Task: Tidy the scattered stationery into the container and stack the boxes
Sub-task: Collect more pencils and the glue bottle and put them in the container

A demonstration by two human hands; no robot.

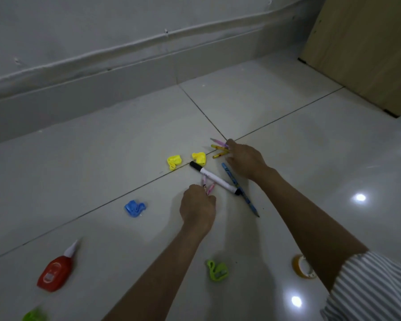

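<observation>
— Striped sleeve [368, 286] nearest, then a green sharpener [217, 271] and a tape roll [301, 266] on the floor [79, 170]. What's in hand?

— Gathering pencils, I'd say. Left grip [198, 208] is curled, pinching the pink pencils [210, 188] beside the marker [214, 178]. Right grip [244, 159] lies on the yellow pencils [219, 151], farther toward the floor's wall edge; whether it has closed on them I cannot tell.

— Next?

— Probably lifting both bunches, then the marker and blue pencil [236, 185]. No container or boxes show, so those need finding first.
</observation>
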